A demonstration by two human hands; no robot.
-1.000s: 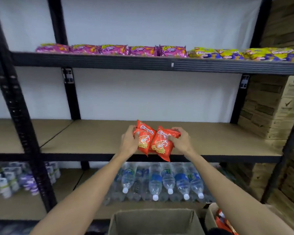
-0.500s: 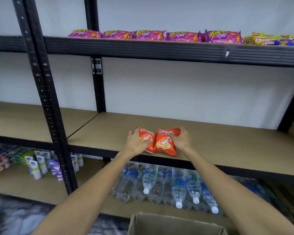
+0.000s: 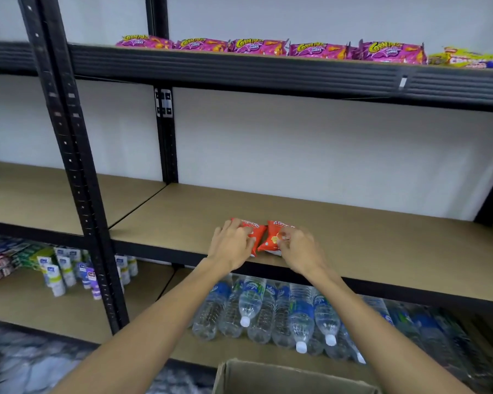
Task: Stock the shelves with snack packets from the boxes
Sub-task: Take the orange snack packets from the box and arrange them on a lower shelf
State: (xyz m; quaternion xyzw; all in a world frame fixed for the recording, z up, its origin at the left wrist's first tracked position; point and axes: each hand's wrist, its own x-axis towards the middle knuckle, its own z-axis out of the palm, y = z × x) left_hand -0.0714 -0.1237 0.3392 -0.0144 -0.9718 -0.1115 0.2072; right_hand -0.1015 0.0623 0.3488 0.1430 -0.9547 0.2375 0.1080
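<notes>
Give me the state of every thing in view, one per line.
left red packet, on the middle shelf, gripped by left hand
right red packet, beside it on the shelf, gripped by right hand
pink packets, in a row on the top shelf
yellow packets, right of the pink ones
water bottles, capped, lying on the bottom shelf
tubes, standing upright
cardboard box, open on top
</notes>
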